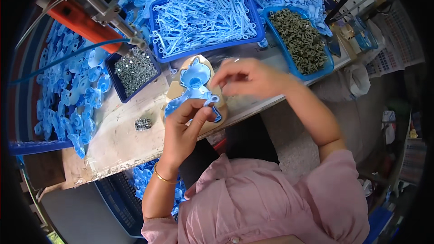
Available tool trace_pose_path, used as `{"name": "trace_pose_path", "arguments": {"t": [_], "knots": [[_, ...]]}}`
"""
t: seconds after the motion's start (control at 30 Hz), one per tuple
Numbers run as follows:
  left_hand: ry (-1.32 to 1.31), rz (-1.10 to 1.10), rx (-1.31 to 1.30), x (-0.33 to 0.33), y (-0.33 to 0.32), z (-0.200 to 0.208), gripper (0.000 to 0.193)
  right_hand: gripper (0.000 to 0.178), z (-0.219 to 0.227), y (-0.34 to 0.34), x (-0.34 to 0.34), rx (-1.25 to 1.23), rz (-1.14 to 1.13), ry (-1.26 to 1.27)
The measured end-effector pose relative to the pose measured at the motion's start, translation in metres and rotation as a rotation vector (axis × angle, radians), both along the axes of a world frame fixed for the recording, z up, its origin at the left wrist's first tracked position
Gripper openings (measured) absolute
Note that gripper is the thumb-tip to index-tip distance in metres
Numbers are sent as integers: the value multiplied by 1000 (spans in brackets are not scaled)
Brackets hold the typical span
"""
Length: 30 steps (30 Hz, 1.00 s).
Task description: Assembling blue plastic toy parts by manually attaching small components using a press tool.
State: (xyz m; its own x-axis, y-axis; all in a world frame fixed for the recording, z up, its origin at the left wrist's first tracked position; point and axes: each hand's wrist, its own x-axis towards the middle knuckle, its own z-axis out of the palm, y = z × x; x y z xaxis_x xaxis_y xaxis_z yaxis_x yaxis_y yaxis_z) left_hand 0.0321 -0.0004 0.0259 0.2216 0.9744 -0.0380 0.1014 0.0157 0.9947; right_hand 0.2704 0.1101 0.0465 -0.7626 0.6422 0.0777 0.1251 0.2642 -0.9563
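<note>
My left hand (187, 122) pinches a small light-blue plastic link with a ringed end (211, 100) between thumb and fingers. It is held over a light-blue molded plastic figure part (195, 76), which lies on a tan block-like holder (174, 91) at the table's edge. Just right of that holder hovers my right hand (248, 79), its fingers bent and smeared by motion. Whether anything is between those fingers cannot be made out.
A blue basket of light-blue links (205, 22) stands behind the holder. To its right is a blue tray of dark metal clips (300, 40); to its left, a bin of small screws (135, 73). An orange power driver (83, 20) hangs at left. Blue parts (74, 90) pile around.
</note>
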Motion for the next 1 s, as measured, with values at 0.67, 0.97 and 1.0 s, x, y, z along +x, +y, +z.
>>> {"name": "trace_pose_path", "arguments": {"t": [0.67,0.97,1.0], "knots": [[-21,88,23,3,-1,-6,17,20,9,36,85,17,-432,-177],[37,78,88,17,4,-2,18,16,8,-6,-14,-271,-37,-64],[74,93,111,16,4,-3,18,16,7,-7,-17,-261,-20,-73]]}}
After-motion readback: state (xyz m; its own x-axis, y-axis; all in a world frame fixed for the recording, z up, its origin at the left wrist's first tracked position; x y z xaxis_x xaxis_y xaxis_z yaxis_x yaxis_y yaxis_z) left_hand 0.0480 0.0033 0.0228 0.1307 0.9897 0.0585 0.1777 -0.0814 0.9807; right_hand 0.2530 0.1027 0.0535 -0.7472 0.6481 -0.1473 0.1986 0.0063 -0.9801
